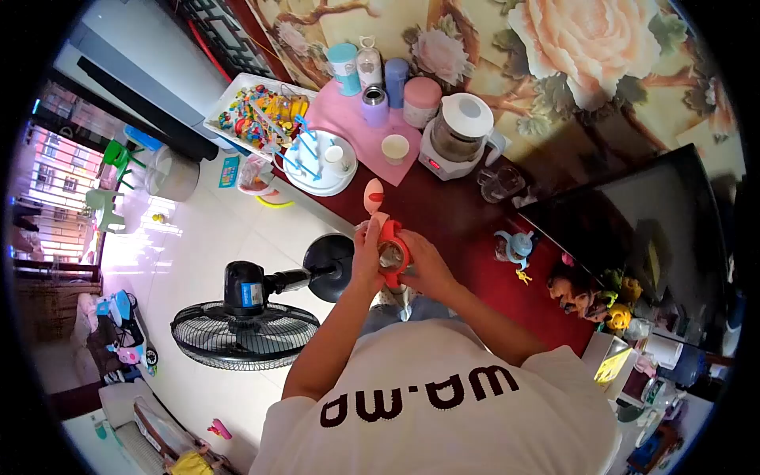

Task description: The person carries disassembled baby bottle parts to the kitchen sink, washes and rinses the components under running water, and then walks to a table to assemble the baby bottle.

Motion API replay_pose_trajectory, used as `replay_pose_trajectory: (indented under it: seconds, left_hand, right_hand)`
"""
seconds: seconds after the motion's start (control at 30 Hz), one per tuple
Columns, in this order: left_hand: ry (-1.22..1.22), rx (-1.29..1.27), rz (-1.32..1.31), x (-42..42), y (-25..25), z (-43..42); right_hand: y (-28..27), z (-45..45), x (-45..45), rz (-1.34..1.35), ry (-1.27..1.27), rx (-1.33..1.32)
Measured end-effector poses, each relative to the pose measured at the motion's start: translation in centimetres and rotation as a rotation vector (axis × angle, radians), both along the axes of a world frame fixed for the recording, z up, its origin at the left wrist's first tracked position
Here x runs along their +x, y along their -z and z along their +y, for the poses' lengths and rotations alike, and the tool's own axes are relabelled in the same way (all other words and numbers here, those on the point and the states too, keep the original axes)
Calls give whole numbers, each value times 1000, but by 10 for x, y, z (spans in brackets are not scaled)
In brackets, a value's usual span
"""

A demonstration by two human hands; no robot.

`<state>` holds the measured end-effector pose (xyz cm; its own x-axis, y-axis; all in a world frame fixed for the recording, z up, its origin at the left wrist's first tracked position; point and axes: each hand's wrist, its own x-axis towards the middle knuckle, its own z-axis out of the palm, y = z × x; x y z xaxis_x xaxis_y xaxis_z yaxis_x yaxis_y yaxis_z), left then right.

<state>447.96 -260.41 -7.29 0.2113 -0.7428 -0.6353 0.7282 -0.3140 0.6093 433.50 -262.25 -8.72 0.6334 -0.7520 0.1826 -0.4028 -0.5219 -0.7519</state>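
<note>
A small clear bottle (391, 256) with a red-orange collar and handles is held between both hands at the front edge of the dark red table (443, 207). My left hand (366, 252) closes on its left side, and my right hand (424, 263) wraps the right side. Just above my left hand, a pink lid with an oval top (374, 196) sticks up, joined to the collar or held against it; which of these I cannot tell. Beyond the hands, a white paper cup (395, 149) stands on a pink mat (348, 119).
An electric kettle (461, 131), several cups, a white drying rack (321, 162) and a toy tray (261, 119) line the back. A blue-lidded sippy cup (518, 247) and a television (649, 237) are right. A black fan (244, 317) stands left.
</note>
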Motion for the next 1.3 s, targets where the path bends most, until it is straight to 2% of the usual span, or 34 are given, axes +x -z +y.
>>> replay_pose_trajectory:
  seconds: [0.03,0.1,0.13,0.2,0.23,0.3,0.37,0.53,0.63,0.73,0.8,0.83,0.9,0.97,1.03,1.07,1.13,1.17,1.23,1.3]
  left_hand:
    - [-8,-1,-8,6,7,-2]
    - [72,57,-84,18,14,-2]
    - [60,57,-93,24,19,0]
    - [3,305,-183,33,3,2]
    - [-11,308,-185,40,5,5]
    - [-48,231,-179,52,15,17]
    - [-91,227,-199,54,14,25]
    - [-216,208,-181,50,5,41]
    - [-250,199,-155,46,1,49]
    - [-318,218,-118,44,3,55]
    - [-312,206,-108,44,0,56]
    - [-316,192,-99,45,0,57]
    - [-297,181,-124,46,2,58]
    - [-284,179,-138,46,-1,58]
    - [-294,167,-128,46,0,56]
    - [-319,161,-110,45,-5,54]
    - [-331,146,-90,45,-8,52]
    - [-336,143,-89,44,-8,51]
    - [-332,144,-95,45,-10,50]
    - [-349,129,-97,43,-16,50]
  right_hand:
    - [9,-4,2,-8,-8,-1]
    - [16,-9,5,-195,28,412]
    - [21,-13,5,-201,14,412]
    - [24,-22,3,-289,82,703]
    - [38,-31,1,-288,68,708]
    - [88,-47,-2,-102,136,461]
    - [121,-64,1,-107,120,390]
    - [154,-89,18,-144,105,252]
    - [150,-95,22,-73,155,365]
    - [133,-100,12,-168,75,382]
    - [116,-107,-2,-40,95,188]
    - [108,-113,-11,-40,102,185]
    - [92,-132,-38,-226,246,252]
    - [67,-160,-67,-223,444,85]
    - [35,-193,-88,-104,620,-184]
    - [34,-207,-93,-104,621,-189]
    - [29,-231,-101,108,705,-297]
    - [34,-242,-104,106,701,-301]
    - [47,-260,-107,107,763,188]
    - [44,-266,-109,67,776,286]
